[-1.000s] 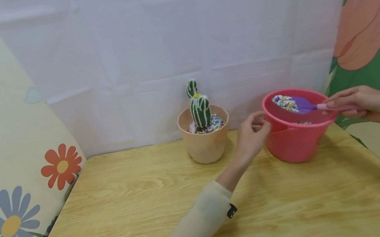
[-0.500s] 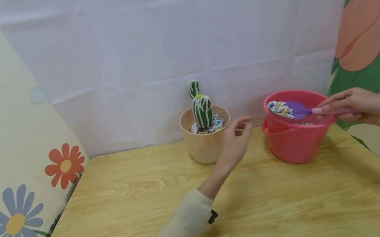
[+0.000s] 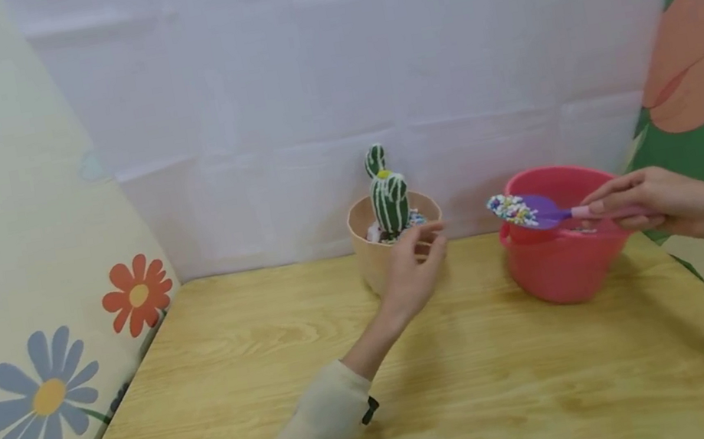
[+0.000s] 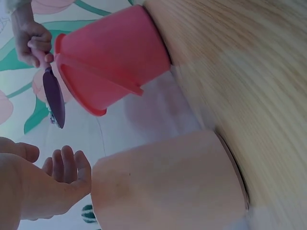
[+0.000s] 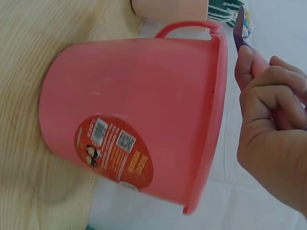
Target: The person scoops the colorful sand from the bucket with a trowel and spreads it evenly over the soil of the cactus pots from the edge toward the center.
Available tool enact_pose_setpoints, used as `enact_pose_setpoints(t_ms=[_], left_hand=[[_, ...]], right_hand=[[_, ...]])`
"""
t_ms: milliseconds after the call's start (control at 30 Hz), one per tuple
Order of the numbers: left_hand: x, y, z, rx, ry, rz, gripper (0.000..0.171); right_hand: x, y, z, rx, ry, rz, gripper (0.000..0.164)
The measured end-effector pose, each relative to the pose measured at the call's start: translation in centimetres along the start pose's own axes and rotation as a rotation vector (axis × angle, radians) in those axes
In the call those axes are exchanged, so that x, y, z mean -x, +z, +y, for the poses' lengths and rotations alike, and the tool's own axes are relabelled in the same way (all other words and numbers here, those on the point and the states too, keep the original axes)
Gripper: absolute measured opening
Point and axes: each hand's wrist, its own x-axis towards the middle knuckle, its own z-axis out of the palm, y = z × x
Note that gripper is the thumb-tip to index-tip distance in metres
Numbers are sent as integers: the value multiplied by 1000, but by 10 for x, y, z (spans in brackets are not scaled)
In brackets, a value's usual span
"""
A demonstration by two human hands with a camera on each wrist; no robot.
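Note:
My right hand [image 3: 664,202] grips the pink handle of a small shovel [image 3: 549,211]. Its purple blade carries a heap of colourful pebbles [image 3: 510,210] past the left side of the rim of a pink bucket [image 3: 563,269]. My left hand [image 3: 411,272], fingers loosely bent and holding nothing, is at the front right of a peach flower pot [image 3: 367,252]. In the left wrist view its fingers [image 4: 82,167] are right at the pot's rim. A green and white toy cactus [image 3: 389,201] stands in the pot among more pebbles.
Pot and bucket stand on a wood-grain table [image 3: 263,358], near a white cloth backdrop [image 3: 234,99]. The bucket's handle [image 5: 187,26] hangs down on the side facing the pot. Flower-print cloths [image 3: 46,399] flank the table.
My left hand has moved left, from the bucket's side to the pot. The loaded shovel has shifted left from over the bucket to past its rim. The bucket handle has dropped.

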Motion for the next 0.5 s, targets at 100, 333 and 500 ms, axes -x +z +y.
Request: enact_pose_setpoints(t_ms=[100,333,500], left_hand=[[3,-11,0,-21,1,18,26],[9,-33,-2,-90,18,54,27],[11,-44,-4,-117,12,77,26]], right_hand=[[-4,5,-3,6,6,-2,27],[-14,17,-10,-12,33,-9,26],[-21,25,-13,-16,57,-11,26]])
